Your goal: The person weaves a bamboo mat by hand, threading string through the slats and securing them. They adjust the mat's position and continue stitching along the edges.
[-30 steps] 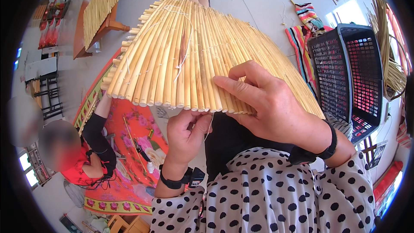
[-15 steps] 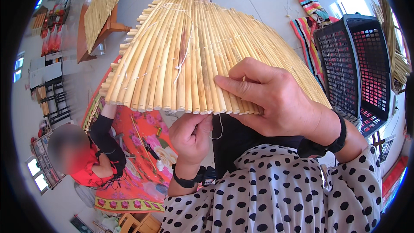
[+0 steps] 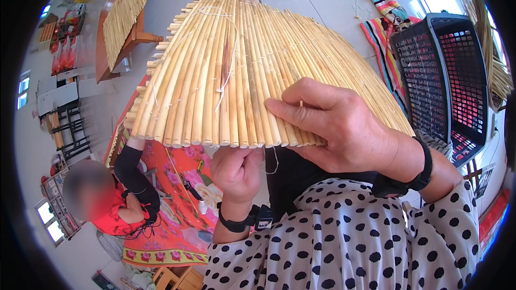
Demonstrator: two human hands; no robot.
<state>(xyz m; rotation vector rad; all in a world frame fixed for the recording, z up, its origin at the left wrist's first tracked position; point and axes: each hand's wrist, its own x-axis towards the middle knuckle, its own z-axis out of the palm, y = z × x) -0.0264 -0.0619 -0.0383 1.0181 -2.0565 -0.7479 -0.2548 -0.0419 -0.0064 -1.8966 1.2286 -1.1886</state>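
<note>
A mat of pale reed stalks (image 3: 236, 75) tied side by side with white thread spreads out in front of me, its cut ends toward me. My right hand (image 3: 344, 123) grips its near edge on the right, thumb on top and other fingers underneath. Below that edge, left of the middle, my left hand (image 3: 236, 174) is closed with its fingers curled; the mat hides the fingertips, so what they pinch does not show. Beside it hangs a thin loop of thread (image 3: 276, 161). Another loose thread (image 3: 221, 91) with a knot lies across the top of the mat.
A black plastic crate (image 3: 424, 75) stands at the right, by a striped cloth (image 3: 381, 43). Another reed mat (image 3: 124, 19) rests on a wooden bench (image 3: 102, 48) at the far left. A person in red (image 3: 115, 209) sits at the left near a flowered red cloth (image 3: 177, 220).
The mat's near edge has dipped slightly toward me, covering more of my left fingers. My right hand keeps its grip and sits slightly lower.
</note>
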